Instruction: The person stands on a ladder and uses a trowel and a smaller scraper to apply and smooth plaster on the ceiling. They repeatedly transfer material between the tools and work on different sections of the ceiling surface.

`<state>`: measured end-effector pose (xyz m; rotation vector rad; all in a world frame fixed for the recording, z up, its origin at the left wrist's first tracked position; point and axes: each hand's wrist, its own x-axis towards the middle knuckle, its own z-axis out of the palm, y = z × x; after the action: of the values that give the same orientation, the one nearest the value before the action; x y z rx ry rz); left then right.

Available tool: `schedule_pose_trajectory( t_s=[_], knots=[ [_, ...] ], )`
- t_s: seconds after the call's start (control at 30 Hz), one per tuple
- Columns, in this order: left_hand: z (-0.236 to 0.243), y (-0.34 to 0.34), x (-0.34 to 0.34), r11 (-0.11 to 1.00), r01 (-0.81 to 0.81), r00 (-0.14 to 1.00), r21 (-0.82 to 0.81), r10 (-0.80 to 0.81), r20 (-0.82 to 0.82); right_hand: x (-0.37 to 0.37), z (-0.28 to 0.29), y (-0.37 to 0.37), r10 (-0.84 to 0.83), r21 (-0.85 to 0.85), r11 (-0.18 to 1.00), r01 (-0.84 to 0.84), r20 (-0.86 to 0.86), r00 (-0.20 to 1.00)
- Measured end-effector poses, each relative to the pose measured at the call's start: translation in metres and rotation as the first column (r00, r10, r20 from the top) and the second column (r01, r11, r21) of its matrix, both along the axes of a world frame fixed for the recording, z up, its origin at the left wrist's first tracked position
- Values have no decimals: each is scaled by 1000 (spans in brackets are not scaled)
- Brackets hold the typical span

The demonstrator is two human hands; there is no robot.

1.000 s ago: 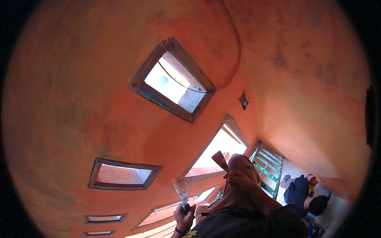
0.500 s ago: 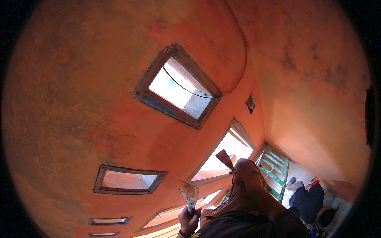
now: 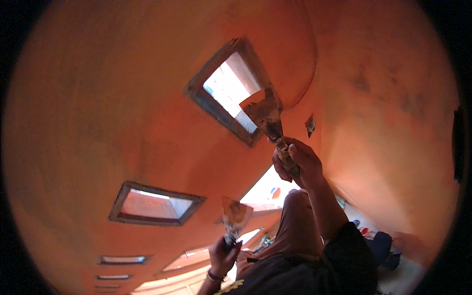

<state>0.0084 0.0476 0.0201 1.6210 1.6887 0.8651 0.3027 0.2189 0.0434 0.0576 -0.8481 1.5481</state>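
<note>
My right hand (image 3: 305,164) grips the handle of a dirty scraper (image 3: 261,111), raised so that its wide blade overlaps the lower right part of an upper window opening (image 3: 197,85). Lower and farther left, my left hand (image 3: 221,256) grips a second scraper (image 3: 236,213), its blade upright and streaked with pale and rusty residue. Both blades are in front of the orange, mottled wall (image 3: 88,123); I cannot tell whether either touches it. My bent leg (image 3: 295,226) shows between the two hands.
Several dark-framed openings (image 3: 125,201) run along the wall, with a thin cable (image 3: 311,73) curving beside the upper one. A small recess (image 3: 309,125) sits near the corner with the right-hand wall (image 3: 378,147). Another person (image 3: 381,246) in dark clothing is low on the floor at lower right.
My right hand and its scraper have risen from beside my knee to the upper opening. My left scraper has moved slightly up. The view has shifted, and the other person is partly hidden.
</note>
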Motion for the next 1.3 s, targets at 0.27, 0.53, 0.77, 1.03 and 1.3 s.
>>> schedule_pose_trajectory(
  t_s=[0.27, 0.53, 0.77, 1.03, 1.3],
  knots=[
    [56, 4, -15, 980, 168, 977, 102, -152, -149, -6, -10, -47, -177, 170, 982, 80, 696, 696],
    [80, -24, -38, 970, 239, 959, 36, -230, -168, -12, 33, -33, -472, 578, 804, -135, 760, 447],
    [80, -38, -44, 946, 304, 929, 116, -267, -258, -14, 62, -35, -587, 666, 684, -298, 745, 317],
    [74, -39, -50, 923, 363, 917, 129, -329, -224, -5, 84, -45, -677, 697, 634, -336, 710, 196],
    [71, -31, -67, 965, 246, 943, 94, -217, -251, 28, 53, -49, -539, 537, 838, -96, 842, 9]
  ],
)
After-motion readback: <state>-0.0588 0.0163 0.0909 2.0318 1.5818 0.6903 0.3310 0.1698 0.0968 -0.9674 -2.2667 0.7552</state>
